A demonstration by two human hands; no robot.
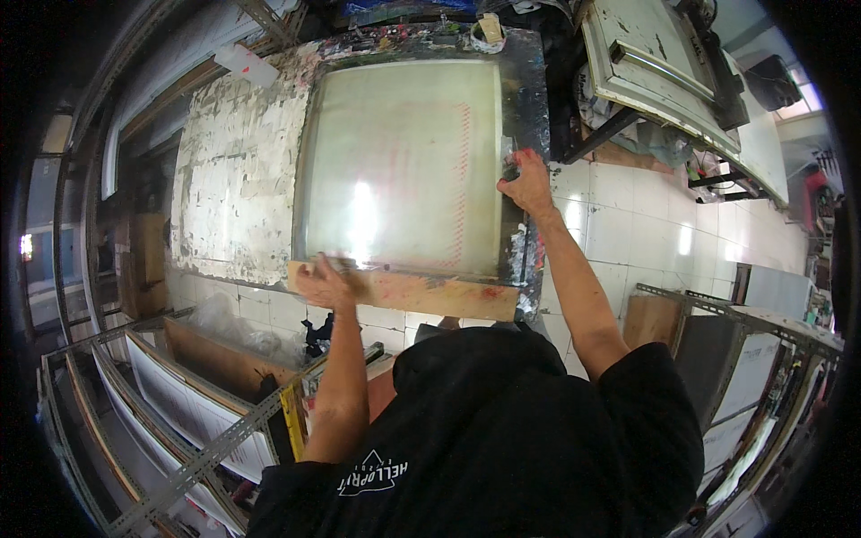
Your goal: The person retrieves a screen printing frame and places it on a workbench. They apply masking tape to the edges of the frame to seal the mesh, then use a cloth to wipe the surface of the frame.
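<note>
A framed screen-printing mesh (395, 170), pale greenish and translucent, lies on a paint-stained table. A column of small red marks runs down its right side, with a faint pink patch in the middle. My left hand (327, 285) is at the near left corner, over a wooden strip (430, 294) along the near edge; its fingers are partly smeared by motion. At the frame's right edge is my right hand (527, 182), with thumb and fingers curled together around something small and dark that I cannot make out. Red stains show on its fingertips.
A paint-crusted pale board (238, 170) adjoins the screen on the left. A small tub (488, 34) stands at the far edge. Metal racks with stored panels (197, 403) flank me on the near left and right (735, 377). Another white-topped table (664, 72) stands far right.
</note>
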